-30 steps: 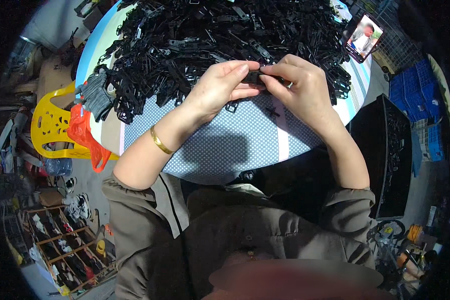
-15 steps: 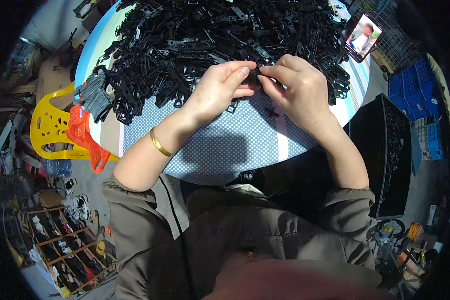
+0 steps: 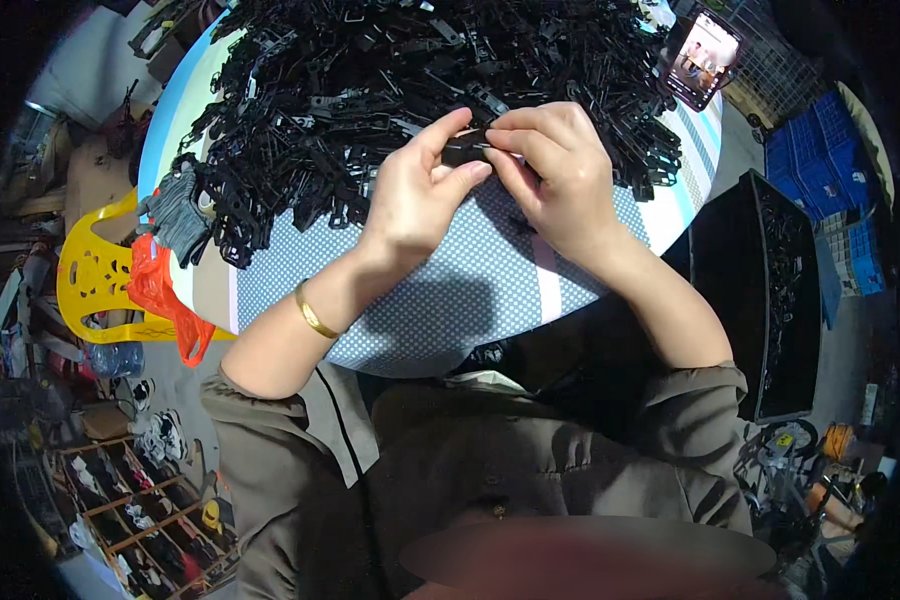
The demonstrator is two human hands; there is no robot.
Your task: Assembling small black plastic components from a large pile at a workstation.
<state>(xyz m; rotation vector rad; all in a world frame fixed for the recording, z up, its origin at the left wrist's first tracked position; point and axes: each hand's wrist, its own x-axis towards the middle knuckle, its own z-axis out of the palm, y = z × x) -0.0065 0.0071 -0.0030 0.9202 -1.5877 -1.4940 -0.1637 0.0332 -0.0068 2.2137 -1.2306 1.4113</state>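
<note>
Right hand (image 3: 565, 172) pinches black part (image 3: 460, 152); left hand (image 3: 408, 200) half-spread around it, grip unclear (text on phone (image 3: 703, 62) illegible).

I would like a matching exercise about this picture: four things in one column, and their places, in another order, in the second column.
Things
1. gold bangle
2. phone
3. heap of black parts
4. yellow chair

Places
A. beside the table, on its left side
B. around the left forearm
C. at the table's upper right edge
D. spread over the tabletop

Pairs: 1-B; 2-C; 3-D; 4-A
</note>
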